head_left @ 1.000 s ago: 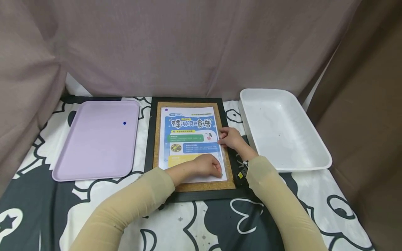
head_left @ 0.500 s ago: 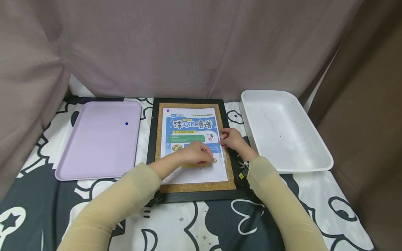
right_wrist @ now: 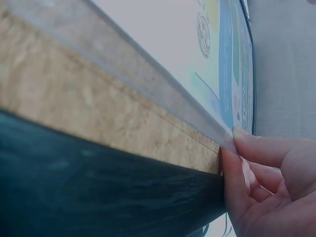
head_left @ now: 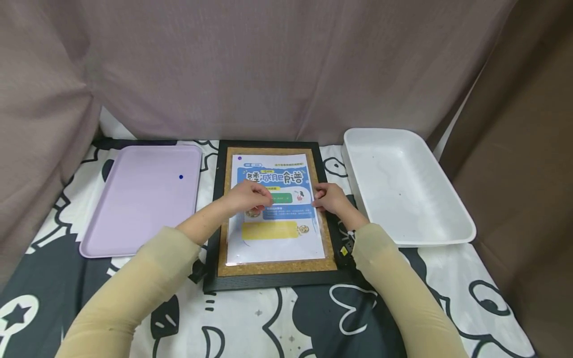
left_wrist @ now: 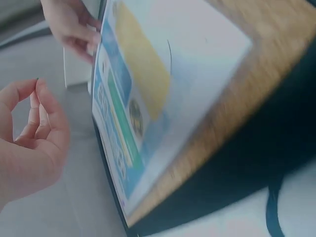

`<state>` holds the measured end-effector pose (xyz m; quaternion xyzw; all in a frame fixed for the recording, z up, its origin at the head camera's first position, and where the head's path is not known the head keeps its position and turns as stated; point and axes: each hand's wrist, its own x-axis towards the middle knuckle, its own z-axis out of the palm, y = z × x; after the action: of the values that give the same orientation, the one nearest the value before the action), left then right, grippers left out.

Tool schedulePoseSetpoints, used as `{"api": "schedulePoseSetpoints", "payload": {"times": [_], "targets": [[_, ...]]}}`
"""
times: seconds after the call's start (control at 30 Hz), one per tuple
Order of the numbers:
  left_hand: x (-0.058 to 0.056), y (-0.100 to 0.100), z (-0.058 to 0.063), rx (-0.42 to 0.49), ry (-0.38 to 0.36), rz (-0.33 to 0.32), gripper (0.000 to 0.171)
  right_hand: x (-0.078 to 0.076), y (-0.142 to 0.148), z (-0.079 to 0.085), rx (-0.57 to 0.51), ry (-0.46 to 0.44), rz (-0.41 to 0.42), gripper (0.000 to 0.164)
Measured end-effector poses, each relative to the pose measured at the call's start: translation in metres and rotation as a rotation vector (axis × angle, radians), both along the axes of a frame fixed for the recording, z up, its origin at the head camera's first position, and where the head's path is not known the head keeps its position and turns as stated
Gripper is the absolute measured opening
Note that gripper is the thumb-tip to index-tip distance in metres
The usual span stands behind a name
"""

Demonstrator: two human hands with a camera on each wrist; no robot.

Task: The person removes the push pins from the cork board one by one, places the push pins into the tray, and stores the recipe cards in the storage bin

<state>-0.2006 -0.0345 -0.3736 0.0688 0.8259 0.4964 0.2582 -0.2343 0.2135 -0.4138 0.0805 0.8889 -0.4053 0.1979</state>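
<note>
This looks like a small curtained-off booth indoors. Mauve-grey drapes [head_left: 286, 64] close off the back and left side, and a darker brown curtain [head_left: 515, 174] hangs along the right. Between them is a worktop [head_left: 250, 323] spread with a dark grey-and-white cloth [head_left: 340, 318] (its bold cartoon outlines look rather homely). On it a lilac tray [head_left: 139, 204], a framed cork board [head_left: 277, 269] and a white tray [head_left: 407, 189] lie in a row. Whether home, studio or lab surrounds the booth cannot be told.
</note>
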Motion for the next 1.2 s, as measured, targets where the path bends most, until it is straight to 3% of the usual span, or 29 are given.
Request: {"api": "schedulePoseSetpoints", "payload": {"times": [0.4,0.7,0.9,1.2], "targets": [[-0.015,-0.067,0.004,-0.047,0.028,0.178,0.027,-0.001,-0.001,0.000,0.008,0.007,0.008,0.063],[-0.017,-0.113,0.006,-0.074,0.080,0.225,0.033,0.000,0.000,-0.001,0.003,0.009,0.002,0.063],[-0.021,-0.138,-0.001,-0.026,0.057,0.262,0.033,0.000,0.003,-0.003,-0.005,0.012,0.008,0.063],[-0.024,-0.166,-0.015,-0.079,0.063,0.351,0.035,-0.001,0.001,-0.003,-0.004,0.014,0.001,0.064]]}}
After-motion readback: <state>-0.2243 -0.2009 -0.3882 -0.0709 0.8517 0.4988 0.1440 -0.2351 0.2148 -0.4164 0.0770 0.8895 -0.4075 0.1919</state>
